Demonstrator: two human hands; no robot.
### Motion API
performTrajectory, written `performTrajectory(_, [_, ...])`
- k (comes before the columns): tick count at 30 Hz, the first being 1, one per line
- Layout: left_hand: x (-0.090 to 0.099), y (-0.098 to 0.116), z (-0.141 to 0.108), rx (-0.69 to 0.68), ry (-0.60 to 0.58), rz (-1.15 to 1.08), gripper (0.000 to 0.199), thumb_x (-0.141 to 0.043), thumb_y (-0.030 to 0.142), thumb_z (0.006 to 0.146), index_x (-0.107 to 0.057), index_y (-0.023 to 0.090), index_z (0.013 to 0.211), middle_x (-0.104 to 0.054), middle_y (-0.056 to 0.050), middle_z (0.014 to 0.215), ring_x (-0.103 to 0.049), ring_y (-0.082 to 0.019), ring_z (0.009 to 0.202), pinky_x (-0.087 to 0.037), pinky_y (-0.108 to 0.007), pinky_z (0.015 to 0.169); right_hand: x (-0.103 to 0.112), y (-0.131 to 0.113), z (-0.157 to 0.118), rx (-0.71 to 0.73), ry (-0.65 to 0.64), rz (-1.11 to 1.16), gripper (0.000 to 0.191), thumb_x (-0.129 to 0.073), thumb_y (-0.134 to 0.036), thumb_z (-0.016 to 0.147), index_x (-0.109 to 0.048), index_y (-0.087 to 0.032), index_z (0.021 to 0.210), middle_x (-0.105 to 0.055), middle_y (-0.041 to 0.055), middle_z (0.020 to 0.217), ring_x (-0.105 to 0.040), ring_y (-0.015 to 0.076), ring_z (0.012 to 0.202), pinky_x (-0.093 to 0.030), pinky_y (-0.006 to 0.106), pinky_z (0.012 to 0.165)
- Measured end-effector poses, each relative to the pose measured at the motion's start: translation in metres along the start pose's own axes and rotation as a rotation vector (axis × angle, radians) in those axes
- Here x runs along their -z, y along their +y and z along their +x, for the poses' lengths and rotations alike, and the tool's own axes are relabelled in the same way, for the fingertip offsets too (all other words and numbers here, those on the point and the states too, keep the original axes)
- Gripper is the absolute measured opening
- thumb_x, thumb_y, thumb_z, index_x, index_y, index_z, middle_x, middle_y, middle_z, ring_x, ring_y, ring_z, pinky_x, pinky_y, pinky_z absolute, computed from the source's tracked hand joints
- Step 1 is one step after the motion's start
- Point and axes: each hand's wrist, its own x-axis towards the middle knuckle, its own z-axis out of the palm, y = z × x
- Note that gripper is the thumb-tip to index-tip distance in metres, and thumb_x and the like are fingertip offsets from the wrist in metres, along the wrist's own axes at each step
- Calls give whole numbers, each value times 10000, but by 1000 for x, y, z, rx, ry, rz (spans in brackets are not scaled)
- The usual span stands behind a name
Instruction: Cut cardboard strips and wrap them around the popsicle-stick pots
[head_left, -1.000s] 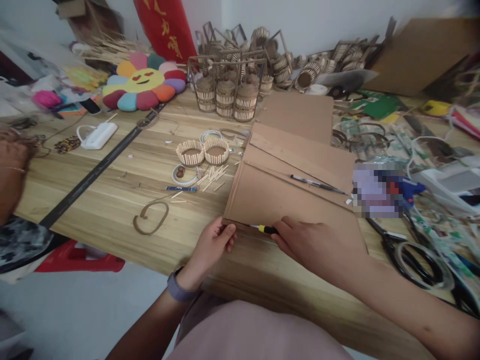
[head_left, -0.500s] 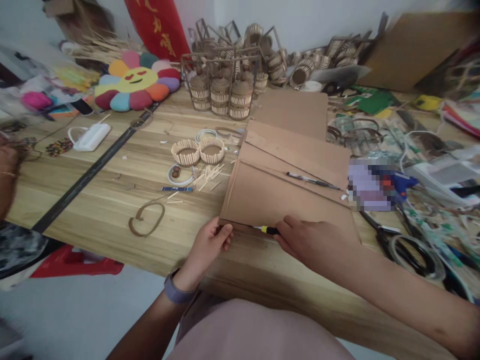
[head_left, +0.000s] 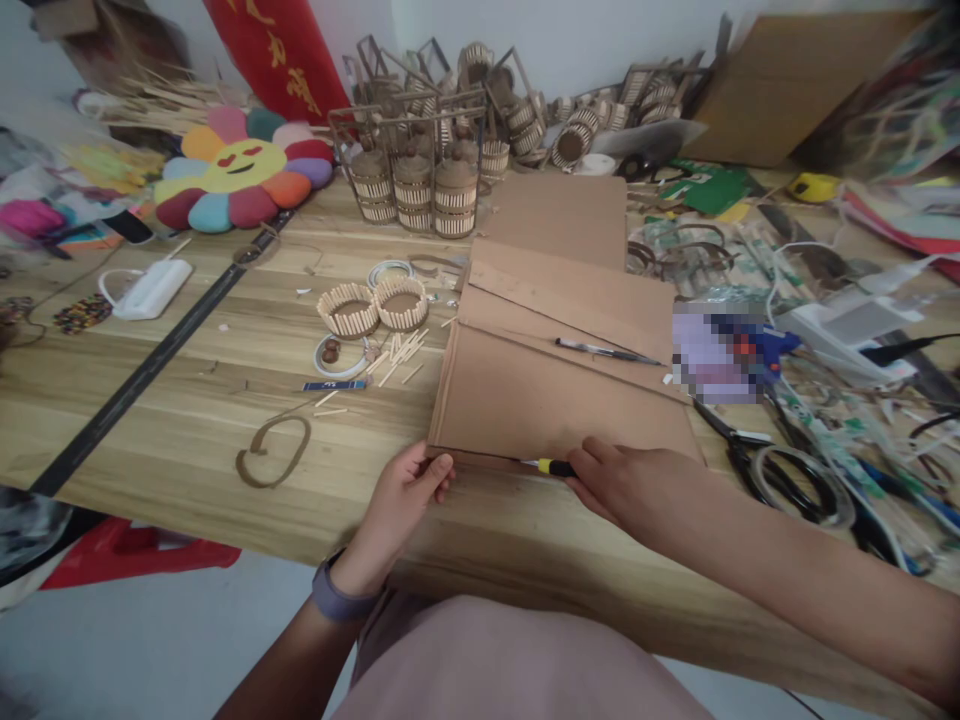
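A stack of brown cardboard sheets (head_left: 555,400) lies at the table's near edge. My left hand (head_left: 405,490) is closed on its near left corner, thumb on top. My right hand (head_left: 622,490) grips a craft knife (head_left: 555,467) with a yellow and black handle. Its thin blade meets the cardboard close to the front edge, where a dark line runs left from it towards my left thumb. On the upper part of the stack rests a pen (head_left: 607,351), near a long slanting cut edge. The fingertips of my right hand are partly hidden.
Two round stick-walled rings (head_left: 401,303) stand left of the cardboard, near loose sticks (head_left: 403,348) and a cord loop (head_left: 274,452). Behind are framed stick buckets (head_left: 412,190) and a flower cushion (head_left: 244,170). Cables, scissors-like black loops and a power strip (head_left: 847,340) crowd the right.
The craft knife has moved right along the cardboard's front edge, away from my left hand, and the dark line is longer. The view has swung right; another person's arm at left is out of sight.
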Motion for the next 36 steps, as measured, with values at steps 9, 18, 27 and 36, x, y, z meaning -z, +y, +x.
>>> performTrajectory(9, [26,10,7,-30,47,422,304,-465,482,887,-536,213,765,-489,52,545,-436,-131,455,-341,-239,454,-10,5,20,35,-130,66,131,-542,-212,945,-639,-171,867,-659,39,727,-619,166,616,-222,311,485])
performTrajectory(18, [1,34,61,-809,113,1216,298,-386,240,997,-624,119,1130,-644,-169,1162,-581,-285,1108,-465,-454,990,19,-5,64,132,-373,113,275,-535,-20,894,-705,-172,1049,-728,61,865,-693,179,716,-291,292,482])
performTrajectory(27, [-21,13,111,-753,-18,1393,625,-400,409,1015,-311,71,1532,-263,-230,1613,-128,-400,1518,-176,-610,1195,16,-4,65,64,-402,183,231,-545,-46,893,-704,-153,1022,-732,80,800,-710,199,689,-348,275,492])
performTrajectory(36, [-18,12,110,-789,-36,1405,618,-392,419,1018,-333,71,1526,-276,-236,1606,-125,-392,1520,-174,-598,1198,8,2,51,94,-380,156,231,-564,-4,832,-685,-162,951,-714,61,753,-717,223,663,-306,281,444])
